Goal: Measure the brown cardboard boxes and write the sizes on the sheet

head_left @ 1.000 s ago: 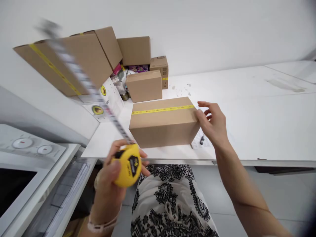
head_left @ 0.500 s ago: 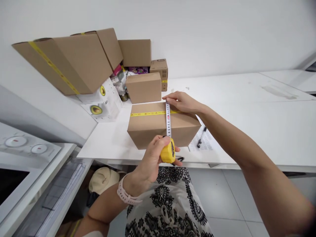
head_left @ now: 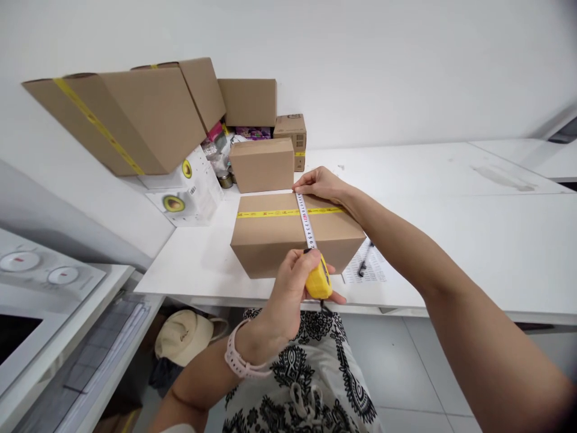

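A taped cardboard box (head_left: 265, 231) lies on the white table in front of me. My left hand (head_left: 293, 282) is closed round a yellow tape measure (head_left: 319, 279) at the box's near edge. Its white blade (head_left: 305, 225) runs out across the box top, slightly slanted, over the yellow packing tape (head_left: 265, 213). At the far edge of the box, my right hand (head_left: 322, 183) pinches the blade's end between thumb and fingers. The very tip of the blade is hidden by those fingers.
A printed sheet (head_left: 374, 267) with a black pen (head_left: 364, 261) lies right of the box. Behind stand a smaller carton (head_left: 262, 168) and stacked boxes (head_left: 148, 114) on avocado-printed cartons (head_left: 180, 201). A microwave (head_left: 40, 282) is at the left; a cap (head_left: 184, 337) sits below the table.
My left hand and the tape measure have shifted a little right, and my right hand a little left, so the blade now slants across the box top.
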`<state>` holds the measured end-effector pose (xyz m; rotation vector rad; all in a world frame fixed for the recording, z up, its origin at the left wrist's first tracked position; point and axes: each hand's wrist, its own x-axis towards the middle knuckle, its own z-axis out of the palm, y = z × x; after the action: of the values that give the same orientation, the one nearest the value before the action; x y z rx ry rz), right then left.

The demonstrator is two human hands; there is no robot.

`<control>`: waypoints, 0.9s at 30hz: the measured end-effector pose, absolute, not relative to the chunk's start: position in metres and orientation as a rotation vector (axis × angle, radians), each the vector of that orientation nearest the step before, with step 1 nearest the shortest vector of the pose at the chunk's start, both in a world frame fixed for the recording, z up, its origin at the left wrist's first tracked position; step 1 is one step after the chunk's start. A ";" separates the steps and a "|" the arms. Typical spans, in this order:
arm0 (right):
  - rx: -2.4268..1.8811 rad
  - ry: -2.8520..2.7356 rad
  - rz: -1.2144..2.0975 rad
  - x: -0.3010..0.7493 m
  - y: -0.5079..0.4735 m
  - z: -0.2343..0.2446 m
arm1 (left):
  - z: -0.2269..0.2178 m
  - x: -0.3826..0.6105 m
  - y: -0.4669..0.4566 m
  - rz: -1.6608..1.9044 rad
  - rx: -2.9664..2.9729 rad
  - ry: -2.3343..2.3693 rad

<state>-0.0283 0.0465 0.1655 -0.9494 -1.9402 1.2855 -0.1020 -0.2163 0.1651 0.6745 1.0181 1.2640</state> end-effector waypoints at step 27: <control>-0.958 -1.858 1.465 -0.025 0.046 0.167 | 0.157 -0.108 -0.235 1.233 0.730 0.953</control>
<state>-0.0254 0.0460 0.1674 -0.9578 -1.8580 1.4651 -0.1078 -0.2350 0.1569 0.7301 0.9530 1.2330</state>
